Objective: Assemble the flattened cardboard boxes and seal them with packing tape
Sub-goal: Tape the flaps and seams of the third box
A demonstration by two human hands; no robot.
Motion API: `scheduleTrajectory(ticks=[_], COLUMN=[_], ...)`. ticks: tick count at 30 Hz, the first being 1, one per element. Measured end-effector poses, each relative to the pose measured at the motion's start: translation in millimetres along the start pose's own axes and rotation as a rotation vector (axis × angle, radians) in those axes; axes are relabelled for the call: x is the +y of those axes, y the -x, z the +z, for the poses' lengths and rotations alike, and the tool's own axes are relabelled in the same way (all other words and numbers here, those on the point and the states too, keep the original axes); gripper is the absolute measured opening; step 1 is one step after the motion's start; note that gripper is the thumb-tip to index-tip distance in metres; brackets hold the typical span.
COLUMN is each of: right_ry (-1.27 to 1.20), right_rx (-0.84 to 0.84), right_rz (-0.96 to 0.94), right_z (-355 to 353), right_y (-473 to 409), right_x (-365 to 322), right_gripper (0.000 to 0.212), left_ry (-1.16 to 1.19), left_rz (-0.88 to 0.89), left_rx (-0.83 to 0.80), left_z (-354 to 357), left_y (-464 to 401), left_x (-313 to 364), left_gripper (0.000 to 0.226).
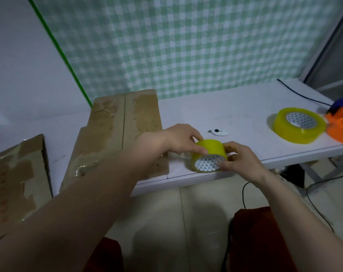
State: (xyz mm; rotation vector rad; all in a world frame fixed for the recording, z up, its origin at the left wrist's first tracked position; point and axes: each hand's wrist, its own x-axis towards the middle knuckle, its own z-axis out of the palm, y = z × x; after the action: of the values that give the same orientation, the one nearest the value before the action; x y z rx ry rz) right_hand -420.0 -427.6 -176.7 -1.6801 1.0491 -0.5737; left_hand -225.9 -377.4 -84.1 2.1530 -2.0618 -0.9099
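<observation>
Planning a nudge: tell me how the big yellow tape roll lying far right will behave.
The big yellow tape roll lies flat on the white table, so it would probably slide, not roll. Its thick winding suggests heft. Stood on edge, it would likely roll.

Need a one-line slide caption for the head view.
Both hands, left and right, grip a tape roll beside flattened boxes.

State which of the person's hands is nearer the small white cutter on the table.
Left. The left hand lies just left of the white cutter; the right hand sits nearer the camera.
</observation>
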Motion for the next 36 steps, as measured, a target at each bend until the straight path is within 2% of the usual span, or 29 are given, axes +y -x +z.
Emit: scheduleTrajectory(ticks=[4,6,8,9,13,15,17,20,25,26,28,31,34,36], right_ry=[-0.059,-0.041,0.137,0.221,0.53,0.59,0.478,0.271,-0.012,-0.086,-0.174,0.054,0.387,0.631], right_rx=[-0.136,0.019,0.257,0.318,0.249,0.289,0.348,0.416,0.55,0.544,0.418,0.288,0.439,0.45], right_rz=[-0.016,-0.046,-0.042,-0.013,0.072,0.073,0.072,0.065,-0.061,-0.105,-0.197,-0.33,-0.481,-0.514], right_z=[-29,-38,-40,-36,-12,-6,-7,-15,-15,-7,16,57,77,83], right_y=[-2,-17,-46,-62,-110,-118,-116,-89,7,24,49,58,45,38], right_x=[-1,-1,4,7,24,31,32,32,5,-7,-30,-46,-55,-52], right_gripper=[0.044,0.039,0.031,0.027,0.027,0.026,0.031,0.019,0.012,0.013,0.019,0.021,0.024,0.024], left_ry=[0.156,0.244,0.354,0.41,0.537,0.554,0.578,0.628,0.694,0.699,0.713,0.732,0.739,0.759], left_rz=[0.014,-0.013,-0.035,-0.041,-0.029,-0.016,-0.013,-0.003,0.016,0.021,0.034,0.048,0.085,0.097], left_rx=[-0.228,-0.318,-0.357,-0.353,-0.296,-0.319,-0.33,-0.321,-0.331,-0.33,-0.317,-0.286,-0.255,-0.223], left_z=[-7,-11,-12,-12,-8,-7,-7,-7,-9,-9,-9,-8,-9,-9], left_y=[-34,-45,-52,-56,-63,-64,-65,-65,-64,-63,-62,-58,-54,-53], left_x=[-3,-10,-19,-22,-30,-31,-32,-34,-35,-35,-35,-34,-34,-34], left_gripper=[0.035,0.023,0.016,0.014,0.011,0.011,0.012,0.012,0.011,0.011,0.011,0.012,0.013,0.013])
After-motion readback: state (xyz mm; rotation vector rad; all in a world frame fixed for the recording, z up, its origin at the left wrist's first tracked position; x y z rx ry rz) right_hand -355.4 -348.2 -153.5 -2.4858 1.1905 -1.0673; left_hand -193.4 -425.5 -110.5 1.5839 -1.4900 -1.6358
